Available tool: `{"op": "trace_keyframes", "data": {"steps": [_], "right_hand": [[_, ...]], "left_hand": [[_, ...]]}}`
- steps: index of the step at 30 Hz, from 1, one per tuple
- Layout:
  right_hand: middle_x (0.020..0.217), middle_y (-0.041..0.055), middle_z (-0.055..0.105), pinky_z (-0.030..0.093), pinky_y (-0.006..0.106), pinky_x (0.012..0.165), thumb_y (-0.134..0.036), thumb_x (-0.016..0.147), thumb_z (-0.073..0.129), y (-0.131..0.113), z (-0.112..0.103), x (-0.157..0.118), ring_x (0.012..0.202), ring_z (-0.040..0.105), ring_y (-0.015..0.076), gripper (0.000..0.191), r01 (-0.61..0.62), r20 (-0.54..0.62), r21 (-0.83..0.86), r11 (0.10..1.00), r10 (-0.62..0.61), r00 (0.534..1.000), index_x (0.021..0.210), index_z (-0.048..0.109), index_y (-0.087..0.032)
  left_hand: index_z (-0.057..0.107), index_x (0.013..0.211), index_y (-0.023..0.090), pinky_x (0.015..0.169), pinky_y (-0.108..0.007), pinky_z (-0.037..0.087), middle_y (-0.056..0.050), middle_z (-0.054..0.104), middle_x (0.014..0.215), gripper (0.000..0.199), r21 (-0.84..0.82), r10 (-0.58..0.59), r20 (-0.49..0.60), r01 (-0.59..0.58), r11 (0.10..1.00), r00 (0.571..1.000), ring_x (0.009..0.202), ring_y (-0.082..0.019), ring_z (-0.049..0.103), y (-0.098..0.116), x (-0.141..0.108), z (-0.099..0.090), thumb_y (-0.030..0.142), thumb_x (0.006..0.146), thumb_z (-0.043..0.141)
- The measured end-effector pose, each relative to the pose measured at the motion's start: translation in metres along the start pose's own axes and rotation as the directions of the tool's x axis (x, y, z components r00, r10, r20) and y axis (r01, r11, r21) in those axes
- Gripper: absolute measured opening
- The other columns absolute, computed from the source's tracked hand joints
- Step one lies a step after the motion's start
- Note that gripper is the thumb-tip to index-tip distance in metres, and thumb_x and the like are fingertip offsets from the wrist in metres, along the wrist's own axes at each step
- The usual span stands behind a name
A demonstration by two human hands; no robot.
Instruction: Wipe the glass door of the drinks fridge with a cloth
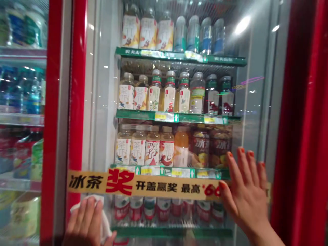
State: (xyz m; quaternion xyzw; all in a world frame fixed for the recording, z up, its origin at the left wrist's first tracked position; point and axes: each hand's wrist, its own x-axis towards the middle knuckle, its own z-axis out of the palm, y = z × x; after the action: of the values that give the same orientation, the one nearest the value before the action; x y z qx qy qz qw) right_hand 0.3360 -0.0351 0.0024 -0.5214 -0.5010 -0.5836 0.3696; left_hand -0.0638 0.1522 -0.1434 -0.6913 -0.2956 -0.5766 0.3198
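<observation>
A glass fridge door (98,85) stands in front of me, with a tan banner sticker (159,187) across it bearing black and red characters. At the lower left, my left hand (85,220) presses a white cloth (105,222) against the door, just below the banner's left end. Folds of the cloth stick out above the fingers and on the thumb side; whether it is fabric or paper I cannot tell. My right hand (247,191) lies flat on the glass at the right with fingers spread and nothing held. It covers part of the banner's right end. The fingernails are orange-red.
Behind the glass, bottled drinks (169,92) line several green-edged shelves (143,114) with price tags. Red frame posts (77,85) flank the door, and another red panel (310,119) is at the right. Further left, a second fridge holds packaged drinks (23,89). Lights reflect in the glass.
</observation>
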Motion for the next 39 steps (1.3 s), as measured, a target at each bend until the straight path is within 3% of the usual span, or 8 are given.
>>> {"op": "trace_keyframes", "data": {"steps": [4, 8, 13, 20, 29, 33, 36, 39], "right_hand": [[0.186, 0.0040, 0.020, 0.021, 0.066, 0.139, -0.044, 0.112, 0.045, 0.002, 0.003, 0.000, 0.172, 0.022, 0.0343, 0.073, -0.018, -0.030, 0.003, 1.000, 0.018, 0.999, 0.179, 0.019, -0.031], [0.185, 0.0071, 0.021, 0.021, 0.076, 0.135, -0.045, 0.112, 0.044, -0.012, 0.005, -0.012, 0.171, 0.022, 0.0417, 0.072, -0.096, -0.034, 0.054, 0.994, 0.098, 0.995, 0.179, 0.020, -0.034], [0.186, 0.0057, 0.020, 0.020, 0.073, 0.136, -0.046, 0.109, 0.051, -0.012, -0.003, -0.073, 0.170, 0.023, 0.0430, 0.077, -0.025, 0.063, 0.062, 0.998, 0.021, 0.998, 0.179, 0.019, -0.036], [0.184, 0.0075, 0.029, 0.019, 0.062, 0.139, -0.044, 0.107, 0.052, 0.000, 0.001, -0.131, 0.171, 0.025, 0.0373, 0.075, -0.070, 0.056, -0.029, 0.997, 0.072, 0.996, 0.177, 0.027, -0.031], [0.187, 0.0110, 0.018, 0.020, 0.073, 0.135, -0.045, 0.102, 0.056, -0.001, 0.001, -0.144, 0.173, 0.013, 0.0409, 0.092, -0.032, 0.119, -0.041, 0.999, 0.037, 0.992, 0.180, 0.011, -0.028], [0.185, 0.0089, 0.027, 0.022, 0.072, 0.136, -0.042, 0.103, 0.055, -0.004, 0.003, -0.145, 0.172, 0.020, 0.0390, 0.086, -0.058, 0.082, -0.003, 0.998, 0.058, 0.995, 0.179, 0.016, -0.032], [0.183, 0.0070, 0.032, 0.024, 0.070, 0.136, -0.041, 0.103, 0.056, -0.006, 0.001, -0.144, 0.170, 0.026, 0.0398, 0.085, -0.078, 0.073, 0.015, 0.997, 0.077, 0.994, 0.179, 0.018, -0.035], [0.182, 0.0053, 0.033, 0.025, 0.067, 0.136, -0.040, 0.102, 0.057, -0.006, 0.000, -0.144, 0.170, 0.027, 0.0389, 0.084, -0.074, 0.044, 0.052, 0.996, 0.072, 0.996, 0.178, 0.022, -0.035]], "left_hand": [[0.018, 0.178, 0.020, 0.144, -0.046, 0.014, -0.005, 0.018, 0.186, 0.089, 0.023, 0.069, -0.059, -0.068, 0.997, 0.996, 0.173, -0.026, 0.019, 0.019, 0.019, -0.011, 0.044, 0.099, 0.051], [0.009, 0.177, 0.008, 0.144, -0.047, 0.003, -0.012, 0.004, 0.187, 0.083, -0.055, -0.064, 0.034, 0.066, 0.996, 0.997, 0.175, -0.026, 0.003, 0.086, 0.012, -0.011, 0.058, 0.112, 0.020], [0.021, 0.177, 0.023, 0.144, -0.037, 0.004, 0.004, 0.015, 0.185, 0.072, -0.066, 0.447, 0.144, -0.442, 0.895, 0.883, 0.175, -0.016, 0.007, 0.119, -0.004, -0.005, 0.046, 0.112, 0.041], [0.008, 0.178, 0.015, 0.145, -0.052, 0.007, -0.010, 0.010, 0.186, 0.085, 0.021, 0.071, 0.065, -0.072, 0.997, 0.995, 0.175, -0.026, 0.005, 0.061, 0.061, -0.012, 0.026, 0.106, 0.050], [0.015, 0.178, 0.026, 0.144, -0.036, 0.005, 0.003, 0.012, 0.186, 0.079, -0.116, 0.268, 0.170, -0.250, 0.961, 0.949, 0.174, -0.014, 0.006, 0.103, -0.074, -0.008, 0.034, 0.109, 0.052], [0.008, 0.178, 0.016, 0.144, -0.054, 0.009, -0.016, 0.008, 0.185, 0.092, 0.022, -0.008, 0.145, 0.005, 1.000, 0.989, 0.175, -0.030, 0.002, 0.085, -0.052, -0.010, 0.023, 0.103, 0.060], [0.001, 0.178, 0.012, 0.143, -0.065, 0.008, -0.021, 0.001, 0.185, 0.088, 0.044, -0.186, 0.092, 0.183, 0.982, 0.978, 0.174, -0.035, -0.003, 0.117, -0.012, -0.002, 0.022, 0.106, 0.052], [0.007, 0.178, 0.014, 0.144, -0.056, 0.006, -0.015, 0.010, 0.186, 0.087, -0.019, -0.053, 0.113, 0.055, 0.998, 0.992, 0.175, -0.029, 0.001, 0.175, -0.009, 0.012, 0.026, 0.106, 0.054]]}}
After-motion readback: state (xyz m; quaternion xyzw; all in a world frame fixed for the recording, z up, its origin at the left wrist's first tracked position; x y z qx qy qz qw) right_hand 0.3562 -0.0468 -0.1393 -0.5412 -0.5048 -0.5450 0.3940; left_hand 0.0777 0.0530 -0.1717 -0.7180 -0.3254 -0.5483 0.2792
